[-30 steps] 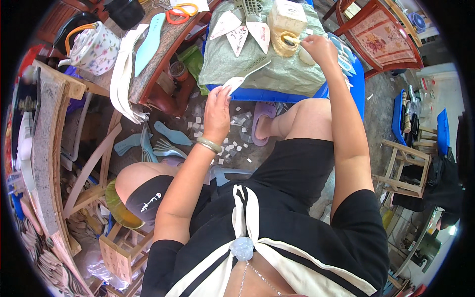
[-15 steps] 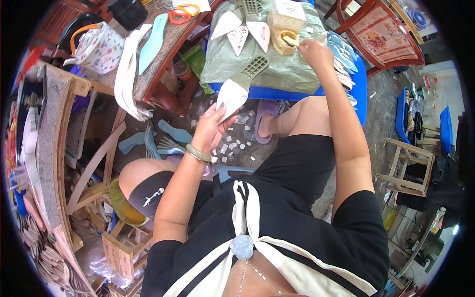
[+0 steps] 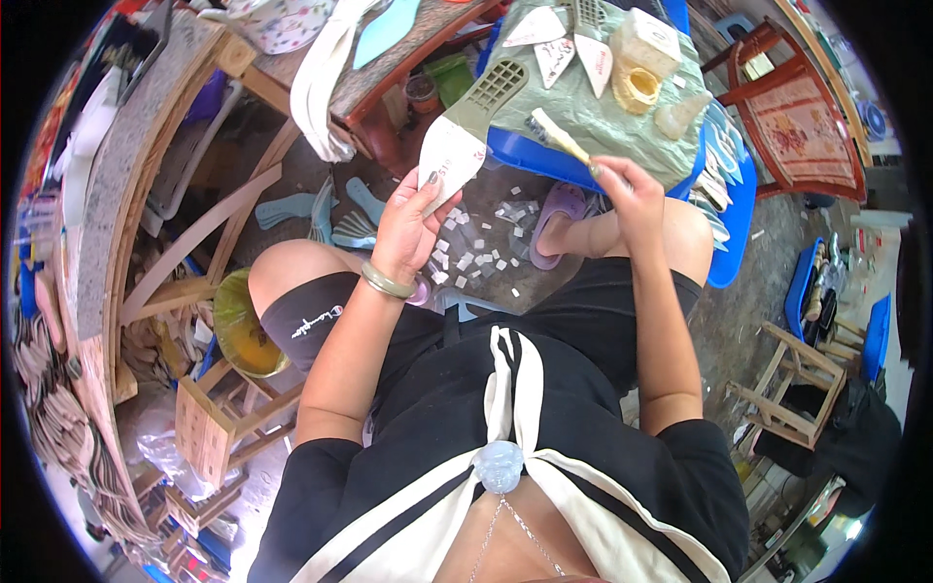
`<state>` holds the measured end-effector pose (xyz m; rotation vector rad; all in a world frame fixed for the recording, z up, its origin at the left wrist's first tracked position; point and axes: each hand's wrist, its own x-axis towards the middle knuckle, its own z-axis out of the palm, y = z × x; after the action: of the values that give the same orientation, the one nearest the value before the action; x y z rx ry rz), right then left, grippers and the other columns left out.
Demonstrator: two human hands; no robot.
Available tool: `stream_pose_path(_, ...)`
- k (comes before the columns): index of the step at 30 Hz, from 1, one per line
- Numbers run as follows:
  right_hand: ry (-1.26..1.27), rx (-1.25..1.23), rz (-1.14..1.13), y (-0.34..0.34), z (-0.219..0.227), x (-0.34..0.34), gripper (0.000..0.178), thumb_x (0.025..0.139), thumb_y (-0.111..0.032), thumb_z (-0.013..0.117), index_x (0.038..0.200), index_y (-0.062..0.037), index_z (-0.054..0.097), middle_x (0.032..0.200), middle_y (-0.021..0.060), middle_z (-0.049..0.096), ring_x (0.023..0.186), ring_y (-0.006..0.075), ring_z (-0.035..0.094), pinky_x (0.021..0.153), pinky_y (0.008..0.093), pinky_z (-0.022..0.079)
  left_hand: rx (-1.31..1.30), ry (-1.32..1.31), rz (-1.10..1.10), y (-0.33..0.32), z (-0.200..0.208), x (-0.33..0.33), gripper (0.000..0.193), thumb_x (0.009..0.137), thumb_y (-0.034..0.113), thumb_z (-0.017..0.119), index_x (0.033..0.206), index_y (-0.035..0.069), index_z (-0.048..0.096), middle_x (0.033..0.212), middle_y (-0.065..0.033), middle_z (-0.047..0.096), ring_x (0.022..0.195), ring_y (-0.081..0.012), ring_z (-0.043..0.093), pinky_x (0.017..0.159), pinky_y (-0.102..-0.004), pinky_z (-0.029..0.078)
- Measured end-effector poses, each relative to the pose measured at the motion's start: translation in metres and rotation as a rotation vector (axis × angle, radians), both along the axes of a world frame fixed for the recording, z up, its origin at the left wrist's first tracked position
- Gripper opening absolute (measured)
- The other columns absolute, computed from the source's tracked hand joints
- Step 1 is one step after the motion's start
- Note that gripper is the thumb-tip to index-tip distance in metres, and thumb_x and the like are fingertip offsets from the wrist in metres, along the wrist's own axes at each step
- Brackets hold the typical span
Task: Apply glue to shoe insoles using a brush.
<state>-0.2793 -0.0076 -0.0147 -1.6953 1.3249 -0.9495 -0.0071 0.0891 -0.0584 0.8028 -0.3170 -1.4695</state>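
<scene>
My left hand (image 3: 416,222) grips a shoe insole (image 3: 455,148) by the narrow tip of its white pointed part, thumb on top; its olive grid-patterned end points up and away. In my right hand (image 3: 634,194) is a small brush (image 3: 559,134) with a pale yellow handle, its bristles aimed toward the insole but apart from it. Beyond the brush, a yellow glue-coated cup (image 3: 637,92) stands on a green-grey plastic sheet (image 3: 622,136), beside a whitish block-shaped container (image 3: 645,44). Several more pointed white insoles (image 3: 595,66) lie fanned at the sheet's far side.
A stone-topped table (image 3: 369,73) with white strips (image 3: 321,92) stands at the far left. Pale blue insoles (image 3: 364,199) and small white squares (image 3: 466,260) litter the floor. A blue tray (image 3: 734,257) holds stacked insoles at right; a wooden stool (image 3: 792,384) lies near it.
My right hand has come from the yellow cup toward me, bringing the brush nearer the insole. My left hand still holds the insole. The view has shifted, moving the surroundings in the picture.
</scene>
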Motion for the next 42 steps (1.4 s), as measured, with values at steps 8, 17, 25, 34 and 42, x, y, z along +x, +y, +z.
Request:
stream_pose_path(8, 0.018, -0.378, 0.253, 0.024, 0.010, 0.050, 0.011, 0.074, -0.006, 0.071, 0.085, -0.0049, 0.070, 0.067, 0.0051, 0.060, 0.061, 0.0144, 0.057, 0.055, 0.0264, 0.043, 0.034, 0.066, 0.038, 0.026, 0.010, 0.005, 0.030, 0.093, 0.008, 0.051, 0.122, 0.002, 0.050, 0.117, -0.0077, 0.058, 0.103, -0.0156, 0.059, 0.087, -0.0286, 0.051)
stream_pose_path(17, -0.023, -0.289, -0.087, -0.003, 0.009, 0.055, 0.012, 0.078, -0.011, 0.069, 0.088, -0.0050, 0.071, 0.082, 0.0078, 0.069, 0.074, 0.0135, 0.064, 0.069, 0.0248, 0.048, 0.014, 0.008, 0.060, 0.047, 0.019, 0.006, 0.030, 0.093, 0.010, 0.052, 0.122, 0.003, 0.050, 0.116, -0.0064, 0.058, 0.103, -0.0150, 0.059, 0.087, -0.0291, 0.051)
stream_pose_path(25, 0.077, -0.276, -0.036, -0.019, 0.013, 0.049, 0.013, 0.078, -0.013, 0.069, 0.088, -0.0060, 0.071, 0.083, 0.0076, 0.069, 0.076, 0.0145, 0.065, 0.070, 0.0255, 0.049, 0.025, -0.329, -0.056, 0.055, 0.021, 0.013, 0.031, 0.092, 0.013, 0.055, 0.121, 0.001, 0.053, 0.111, -0.0059, 0.062, 0.098, -0.0124, 0.059, 0.085, -0.0276, 0.047)
stream_pose_path(34, 0.072, -0.411, 0.270, 0.016, 0.017, 0.063, 0.012, 0.073, -0.008, 0.072, 0.085, -0.0060, 0.070, 0.070, 0.0073, 0.062, 0.062, 0.0175, 0.059, 0.057, 0.0280, 0.046, 0.009, -0.666, -0.028, 0.046, 0.015, 0.008, 0.028, 0.091, 0.009, 0.054, 0.117, -0.002, 0.056, 0.104, -0.0051, 0.064, 0.091, -0.0103, 0.059, 0.083, -0.0246, 0.046)
stream_pose_path(42, -0.034, -0.370, 0.425, 0.047, 0.029, 0.078, 0.013, 0.071, -0.003, 0.072, 0.084, -0.0038, 0.070, 0.068, 0.0063, 0.060, 0.059, 0.0159, 0.056, 0.053, 0.0256, 0.042, 0.100, -0.923, 0.083, 0.050, 0.015, 0.002, 0.023, 0.088, 0.004, 0.053, 0.109, 0.001, 0.061, 0.094, -0.0059, 0.065, 0.086, -0.0097, 0.059, 0.077, -0.0253, 0.047)
